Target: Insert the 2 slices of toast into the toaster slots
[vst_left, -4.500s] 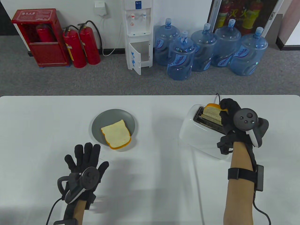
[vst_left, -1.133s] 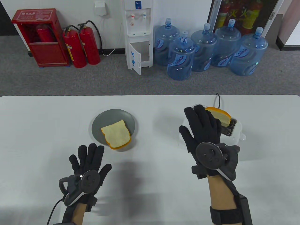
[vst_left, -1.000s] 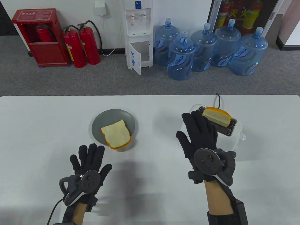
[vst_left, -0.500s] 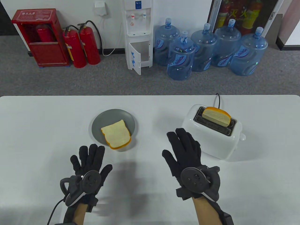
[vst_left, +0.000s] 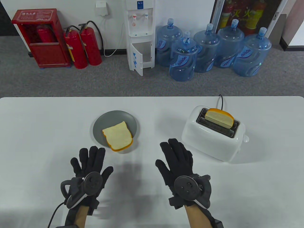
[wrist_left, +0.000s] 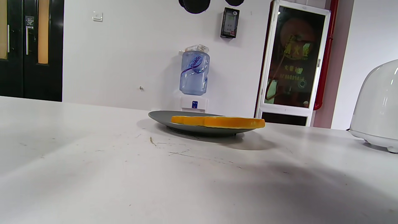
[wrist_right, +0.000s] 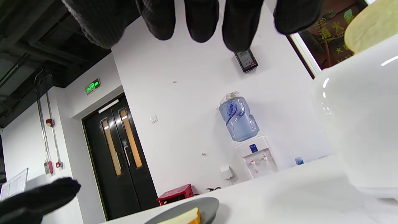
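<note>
Left hand [vst_left: 89,166] lies flat near the desk's [vst_left: 35,142] front edge, fingers straight and spread, holding nothing. Just beyond its fingertips, toward the far edge and a little right, sits the grey plate [vst_left: 99,123] with the remaining toast slice [vst_left: 117,135] lying flat on it, one corner overhanging the plate's near-right rim. The slice's crust-top end points toward the front edge, so its long axis runs roughly far-to-near, slightly tilted. In the left wrist view the slice [wrist_left: 217,122] reads as a thin flat slab, its near edge sticking out past the plate [wrist_left: 161,117] rim.

Right hand [vst_left: 177,163] hovers mid-desk, fingers straight and loosely spread, empty, pointing toward the far-left. It sits between plate and toaster, off the toaster's near-left corner.

White toaster [vst_left: 209,142] stands at the right, slots running diagonally from far-left to near-right. One slice [vst_left: 219,117] stands upright in the far slot, its top sticking out; the near slot looks free.

Judgement: left hand is nearer the plate slice, directly in front of it; right hand is nearer the toaster. The slice lies to the left of the open slot, so it must travel rightward and be stood on edge, aligned with the diagonal.
</note>
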Action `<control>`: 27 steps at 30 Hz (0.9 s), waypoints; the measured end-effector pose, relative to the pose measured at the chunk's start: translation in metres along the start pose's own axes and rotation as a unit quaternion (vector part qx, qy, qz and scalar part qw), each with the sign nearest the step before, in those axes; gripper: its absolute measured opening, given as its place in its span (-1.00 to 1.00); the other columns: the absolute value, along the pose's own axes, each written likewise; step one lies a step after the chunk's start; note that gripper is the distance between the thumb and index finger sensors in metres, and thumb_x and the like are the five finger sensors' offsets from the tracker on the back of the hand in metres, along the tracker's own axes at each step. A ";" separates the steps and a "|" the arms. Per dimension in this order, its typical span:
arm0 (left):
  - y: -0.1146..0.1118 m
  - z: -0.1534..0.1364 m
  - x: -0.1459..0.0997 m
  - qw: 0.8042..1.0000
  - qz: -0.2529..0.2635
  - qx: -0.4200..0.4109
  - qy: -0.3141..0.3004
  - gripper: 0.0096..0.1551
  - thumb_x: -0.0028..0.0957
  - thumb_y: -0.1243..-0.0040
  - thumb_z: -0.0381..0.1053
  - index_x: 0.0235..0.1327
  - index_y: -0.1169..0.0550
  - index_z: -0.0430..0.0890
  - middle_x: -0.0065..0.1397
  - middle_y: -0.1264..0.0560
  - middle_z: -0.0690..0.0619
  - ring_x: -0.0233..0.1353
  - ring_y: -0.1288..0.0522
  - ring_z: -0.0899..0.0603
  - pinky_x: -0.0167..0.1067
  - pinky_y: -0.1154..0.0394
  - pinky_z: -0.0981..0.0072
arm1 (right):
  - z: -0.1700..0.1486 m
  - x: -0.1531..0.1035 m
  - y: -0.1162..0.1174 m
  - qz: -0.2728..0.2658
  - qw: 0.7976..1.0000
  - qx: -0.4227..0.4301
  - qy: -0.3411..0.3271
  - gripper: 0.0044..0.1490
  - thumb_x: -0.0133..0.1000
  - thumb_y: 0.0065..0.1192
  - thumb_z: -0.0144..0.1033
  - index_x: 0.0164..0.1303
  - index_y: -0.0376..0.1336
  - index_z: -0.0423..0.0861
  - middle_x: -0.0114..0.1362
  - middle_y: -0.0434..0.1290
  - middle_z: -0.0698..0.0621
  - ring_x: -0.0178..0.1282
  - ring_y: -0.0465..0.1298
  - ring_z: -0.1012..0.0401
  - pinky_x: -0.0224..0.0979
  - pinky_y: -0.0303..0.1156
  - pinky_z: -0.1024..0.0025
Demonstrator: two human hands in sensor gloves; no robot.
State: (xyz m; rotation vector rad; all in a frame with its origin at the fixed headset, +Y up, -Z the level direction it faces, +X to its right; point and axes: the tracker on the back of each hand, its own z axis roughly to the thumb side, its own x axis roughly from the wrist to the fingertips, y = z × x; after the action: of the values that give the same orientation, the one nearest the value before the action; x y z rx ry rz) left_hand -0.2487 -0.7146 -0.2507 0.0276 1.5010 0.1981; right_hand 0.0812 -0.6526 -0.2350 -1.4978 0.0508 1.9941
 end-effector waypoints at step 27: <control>0.001 0.003 0.001 1.000 -0.009 0.022 0.006 -0.11 0.18 0.18 0.43 0.75 0.02 0.18 0.82 0.06 0.00 0.75 0.19 -0.32 0.55 0.19 -0.17 | -0.001 -0.017 0.067 0.116 0.991 -0.066 -0.022 -0.15 0.46 -0.02 0.17 0.90 -0.08 0.07 0.93 -0.04 -0.17 0.82 0.08 -0.26 0.62 0.03 -0.45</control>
State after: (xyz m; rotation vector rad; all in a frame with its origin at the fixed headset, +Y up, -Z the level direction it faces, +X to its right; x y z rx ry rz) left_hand -0.2457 -0.7130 -0.2513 0.0476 1.5161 0.1513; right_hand 0.0512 -0.7141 -0.2429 -1.5900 0.0779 2.2532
